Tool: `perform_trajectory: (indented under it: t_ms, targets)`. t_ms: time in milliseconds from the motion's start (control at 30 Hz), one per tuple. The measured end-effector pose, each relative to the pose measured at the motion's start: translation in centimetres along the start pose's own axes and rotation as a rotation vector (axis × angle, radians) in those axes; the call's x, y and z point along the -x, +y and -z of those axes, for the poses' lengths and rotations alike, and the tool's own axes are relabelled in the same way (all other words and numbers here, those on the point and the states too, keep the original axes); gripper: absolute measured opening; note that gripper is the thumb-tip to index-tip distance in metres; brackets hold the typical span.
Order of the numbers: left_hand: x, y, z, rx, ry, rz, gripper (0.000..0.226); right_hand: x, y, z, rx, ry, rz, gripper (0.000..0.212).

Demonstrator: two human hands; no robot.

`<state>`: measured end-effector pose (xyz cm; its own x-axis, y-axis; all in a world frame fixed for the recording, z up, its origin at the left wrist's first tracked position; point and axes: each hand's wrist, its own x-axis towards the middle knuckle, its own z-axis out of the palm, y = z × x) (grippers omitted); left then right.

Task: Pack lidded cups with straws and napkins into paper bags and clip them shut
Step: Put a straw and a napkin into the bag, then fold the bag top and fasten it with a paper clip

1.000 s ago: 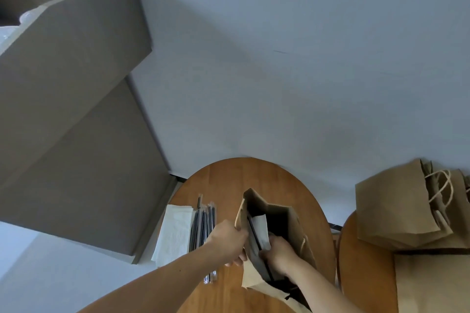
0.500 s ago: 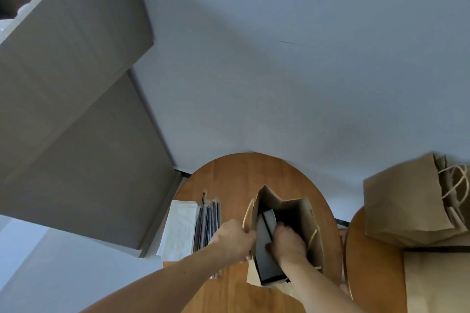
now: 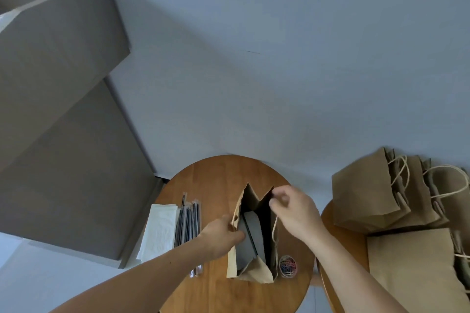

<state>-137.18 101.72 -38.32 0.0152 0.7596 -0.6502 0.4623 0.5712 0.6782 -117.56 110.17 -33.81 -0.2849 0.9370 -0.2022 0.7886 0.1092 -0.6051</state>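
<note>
wooden table [image 3: 218, 178] bears a gaping brown bag [image 3: 256, 274], left grip [image 3: 223, 235] and right grip [image 3: 296, 215] pinching its rim.

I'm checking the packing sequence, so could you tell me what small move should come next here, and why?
Probably draw the two rims together to flatten the mouth. The left hand grips one rim of the paper bag, the right hand pinches the opposite rim, the mouth stands open over a dark item, and paper clips lie beside it.
</note>
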Motion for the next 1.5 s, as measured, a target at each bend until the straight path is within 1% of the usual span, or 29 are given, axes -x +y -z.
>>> perform_trajectory:
  t_ms: [33, 67, 100, 167, 200, 233, 300, 367, 467, 567, 667, 733, 800, 833, 933, 967, 1000, 1033, 1067, 1133, 1167, 1233, 1333, 1433, 1500]
  targets:
    - [0.2, -0.1, -0.3, -0.01, -0.027, -0.005, 0.06, 0.3, 0.7, 0.4, -0.103, 0.058, -0.059, 0.034]
    - [0.3, -0.2, -0.6, -0.023, -0.047, -0.01, 0.068, 0.6, 1.3, 0.4, -0.186, 0.083, -0.136, 0.042]
    - [0.4, -0.3, -0.9, -0.032, -0.064, -0.015, 0.073, 1.0, 1.9, 0.1, -0.234, 0.068, -0.215, 0.049]
    - [0.7, -0.3, -1.8, -0.021, -0.106, -0.026, 0.079, 1.8, 2.7, -1.1, -0.257, -0.032, -0.328, 0.06]
    - [0.8, -0.3, -2.3, -0.019, -0.119, -0.032, 0.082, 2.2, 2.8, -1.8, -0.283, -0.095, -0.368, 0.062]
    - [0.8, -0.2, -2.8, -0.029, -0.117, -0.037, 0.086, 2.4, 2.8, -2.5, -0.315, -0.153, -0.393, 0.064]
    - [0.9, 0.1, -3.6, -0.084, -0.078, -0.046, 0.092, 2.6, 2.4, -3.6, -0.369, -0.206, -0.393, 0.062]
    - [0.9, 0.5, -4.3, -0.141, -0.008, -0.053, 0.083, 2.5, 1.8, -4.4, -0.414, -0.212, -0.359, 0.055]
    - [0.8, 1.5, -5.3, -0.253, 0.059, -0.045, 0.058, 2.3, 0.9, -4.9, -0.458, -0.198, -0.322, 0.043]
    - [0.6, 2.4, -6.4, -0.292, 0.084, -0.011, 0.05, 2.3, 0.6, -5.4, -0.466, -0.215, -0.277, 0.044]
    - [-0.3, 2.4, -6.4, -0.398, 0.142, 0.031, 0.033, 2.5, 1.3, -5.3, -0.473, -0.253, -0.212, 0.034]
    - [-0.8, 2.2, -5.7, -0.417, 0.191, 0.053, 0.023, 2.2, 2.2, -5.1, -0.419, -0.289, -0.146, 0.033]
    - [-1.0, 2.1, -4.2, -0.437, 0.241, 0.041, 0.029, 1.7, 2.9, -4.6, -0.266, -0.286, -0.043, 0.032]
    - [-1.1, 2.1, -3.4, -0.471, 0.259, 0.021, 0.033, 1.4, 3.1, -4.4, -0.165, -0.24, 0.023, 0.035]
    - [-1.7, 2.3, -1.3, -0.555, 0.281, -0.04, 0.035, -0.1, 3.2, -3.4, 0.128, -0.002, 0.229, 0.047]
    - [-1.9, 2.5, -0.8, -0.572, 0.268, -0.068, 0.035, -0.7, 3.3, -3.1, 0.193, 0.05, 0.284, 0.051]
    - [-2.3, 2.6, -0.4, -0.591, 0.248, -0.103, 0.034, -1.3, 3.3, -2.6, 0.241, 0.061, 0.327, 0.052]
    - [-2.6, 2.8, 0.0, -0.616, 0.221, -0.141, 0.033, -1.9, 3.4, -2.2, 0.278, 0.039, 0.362, 0.05]
    - [-2.9, 3.0, 0.3, -0.645, 0.195, -0.173, 0.031, -2.5, 3.3, -1.9, 0.315, 0.004, 0.384, 0.043]
    - [-3.4, 3.3, 1.0, -0.692, 0.158, -0.202, 0.024, -3.3, 3.2, -1.4, 0.446, -0.061, 0.396, 0.02]
    - [-3.7, 3.4, 1.4, -0.708, 0.147, -0.211, 0.021, -3.5, 3.2, -1.2, 0.497, -0.072, 0.396, 0.015]
    - [-4.1, 3.7, 2.2, -0.7, 0.158, -0.22, 0.02, -3.7, 3.2, -1.2, 0.51, -0.078, 0.375, 0.016]
    - [-4.4, 4.0, 2.5, -0.616, 0.253, -0.211, 0.014, -3.7, 3.6, -1.5, 0.514, -0.057, 0.358, 0.021]
    - [-4.6, 3.7, 1.9, -0.544, 0.351, -0.204, 0.024, -3.7, 3.7, -1.8, 0.505, -0.051, 0.361, 0.023]
    - [-4.7, 3.1, 1.6, -0.499, 0.355, -0.215, 0.017, -3.6, 3.9, -1.7, 0.455, -0.029, 0.394, 0.021]
